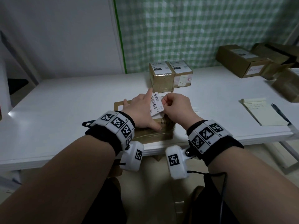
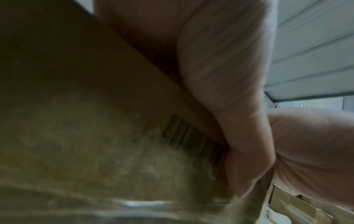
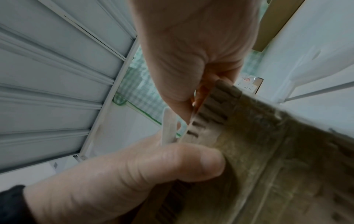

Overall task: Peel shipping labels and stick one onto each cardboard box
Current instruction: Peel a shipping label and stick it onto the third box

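A flat cardboard box (image 1: 155, 135) lies near the front edge of the white table (image 1: 64, 102). My left hand (image 1: 142, 107) lies spread on top of it, fingers straight, thumb at the near edge. A white shipping label (image 1: 156, 105) with a barcode stands up from the box top between my hands. My right hand (image 1: 165, 102) pinches its upper right edge. In the right wrist view the right hand (image 3: 193, 103) nips a thin white sheet (image 3: 168, 127) above the box's corrugated edge (image 3: 210, 115). The left wrist view shows the box (image 2: 76, 121) close up, blurred.
Two small labelled boxes (image 1: 161, 76) (image 1: 181, 73) stand side by side behind my hands. More cardboard boxes (image 1: 242, 60) are piled at the back right. A notepad (image 1: 262, 112) and a pen (image 1: 279, 112) lie on the right. A green checked curtain (image 1: 194, 29) hangs behind.
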`<state>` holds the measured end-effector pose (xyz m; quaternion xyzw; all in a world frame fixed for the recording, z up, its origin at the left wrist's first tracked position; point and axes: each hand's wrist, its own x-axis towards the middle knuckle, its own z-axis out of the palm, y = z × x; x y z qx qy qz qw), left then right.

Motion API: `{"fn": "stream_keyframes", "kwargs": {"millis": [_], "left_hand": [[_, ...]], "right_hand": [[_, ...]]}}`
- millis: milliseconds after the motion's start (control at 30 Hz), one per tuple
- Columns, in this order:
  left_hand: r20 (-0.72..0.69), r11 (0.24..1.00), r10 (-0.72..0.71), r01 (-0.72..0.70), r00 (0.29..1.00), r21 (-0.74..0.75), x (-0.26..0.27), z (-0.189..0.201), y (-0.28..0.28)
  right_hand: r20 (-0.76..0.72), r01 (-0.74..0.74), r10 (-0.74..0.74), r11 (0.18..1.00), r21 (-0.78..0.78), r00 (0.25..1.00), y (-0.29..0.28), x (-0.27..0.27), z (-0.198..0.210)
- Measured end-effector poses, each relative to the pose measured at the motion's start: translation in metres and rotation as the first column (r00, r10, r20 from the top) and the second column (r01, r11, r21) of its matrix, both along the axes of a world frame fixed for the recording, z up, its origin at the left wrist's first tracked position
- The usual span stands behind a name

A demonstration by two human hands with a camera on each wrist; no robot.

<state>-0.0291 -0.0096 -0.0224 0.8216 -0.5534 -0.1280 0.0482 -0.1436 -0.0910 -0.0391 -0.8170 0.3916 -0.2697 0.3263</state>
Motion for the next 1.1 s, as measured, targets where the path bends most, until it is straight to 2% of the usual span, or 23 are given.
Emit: {"fn": "stream_keyframes", "kwargs": {"millis": [167, 400, 567, 733, 800, 900, 1100], "left_hand": [[-0.003, 1.000, 0.004, -0.004, 1.000, 0.016, 0.000, 0.002, 0.001], [0.011, 0.999, -0.006, 0.006, 1.000, 0.035, 0.002, 0.002, 0.001], [0.032, 0.998, -0.018, 0.016, 0.999, 0.059, 0.002, 0.002, 0.000], [0.034, 0.997, -0.031, 0.028, 0.999, 0.075, 0.000, 0.003, 0.000], [0.040, 0.994, -0.035, 0.031, 0.999, 0.100, -0.003, 0.006, -0.002], [0.054, 0.992, -0.034, 0.027, 0.998, 0.123, -0.008, 0.008, -0.007], [0.034, 0.997, -0.005, 0.003, 0.999, 0.072, -0.017, 0.003, -0.013]], "right_hand": [[0.033, 0.012, -0.012, 1.000, -0.004, 0.999, -0.002, -0.001, 0.000], [-0.010, 0.183, -0.183, 0.977, 0.109, 0.983, -0.031, -0.034, -0.012], [0.000, 0.147, -0.149, 0.977, 0.156, 0.989, -0.024, -0.035, -0.025], [0.132, 0.073, -0.131, 0.925, 0.373, 0.983, -0.011, -0.030, -0.019], [0.168, 0.043, -0.122, 0.911, 0.411, 0.978, -0.007, -0.029, -0.017], [0.190, 0.045, -0.127, 0.922, 0.384, 0.974, -0.005, -0.024, -0.015], [0.182, 0.106, -0.137, 0.979, 0.175, 0.974, -0.008, -0.021, -0.014]]}}
